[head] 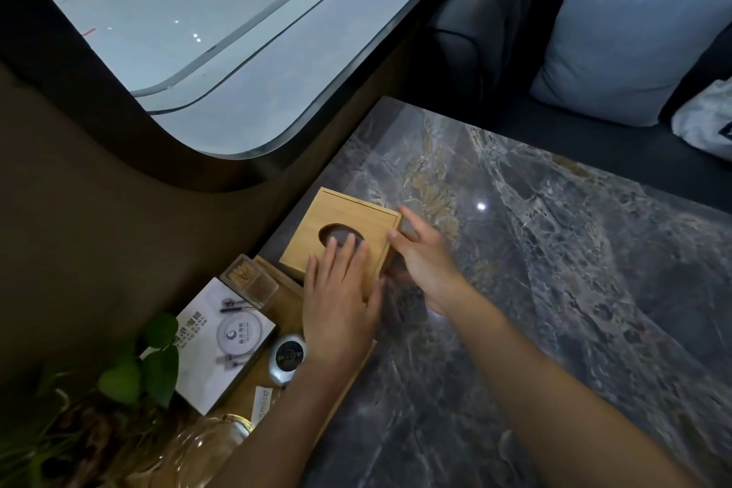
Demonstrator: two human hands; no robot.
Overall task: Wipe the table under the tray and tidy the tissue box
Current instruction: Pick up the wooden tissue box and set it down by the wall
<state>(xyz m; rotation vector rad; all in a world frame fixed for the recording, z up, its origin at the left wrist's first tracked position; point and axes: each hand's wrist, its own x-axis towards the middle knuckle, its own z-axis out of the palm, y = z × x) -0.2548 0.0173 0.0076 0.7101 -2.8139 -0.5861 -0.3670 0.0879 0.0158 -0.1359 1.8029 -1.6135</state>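
A square wooden tissue box [348, 216] with an oval slot in its lid stands at the far left edge of the grey marble table [554, 269]. My left hand [336, 305] lies flat on the lid, fingertips at the slot, thumb on the box's near side. My right hand [426, 263] presses against the box's right side with fingers spread. A wooden tray [293, 301] sits just in front of the box, along the table's left edge, partly hidden by my left forearm.
On the tray lie a white card [222, 345], a toothpick holder [249, 281] and a round silver call button [287, 359]. A green plant [142, 364] in a glass vase [206, 448] stands at the near left. A dark sofa with a blue cushion [626, 48] is beyond the table.
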